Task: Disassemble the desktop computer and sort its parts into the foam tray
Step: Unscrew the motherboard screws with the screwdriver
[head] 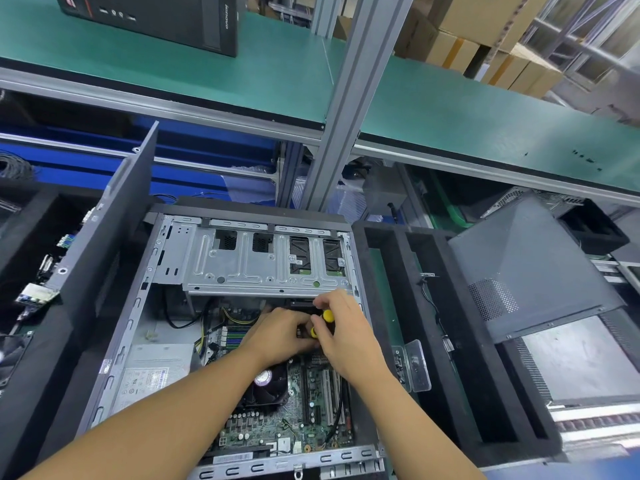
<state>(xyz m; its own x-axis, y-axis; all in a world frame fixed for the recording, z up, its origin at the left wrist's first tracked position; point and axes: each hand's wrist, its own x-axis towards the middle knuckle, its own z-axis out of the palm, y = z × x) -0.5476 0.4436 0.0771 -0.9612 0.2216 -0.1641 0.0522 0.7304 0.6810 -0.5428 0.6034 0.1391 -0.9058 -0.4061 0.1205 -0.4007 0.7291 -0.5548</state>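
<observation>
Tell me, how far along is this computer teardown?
Early. The case is open, and the foam tray holds a thin cable and a clear plastic piece. The left hand and right hand grip a yellow-tipped part. The circuit board, fan and power supply remain inside.

The drive cage (pixel 242 268) is bare stamped sheet metal, dull silver. The foam tray (pixel 460 341) is matt black and slightly rough. The side panel (pixel 526 271) is matt grey painted metal, partly perforated. A black part (pixel 302 332) carries glossy yellow plastic knobs (pixel 328 316). The boxes (pixel 460 46) are brown cardboard.
</observation>
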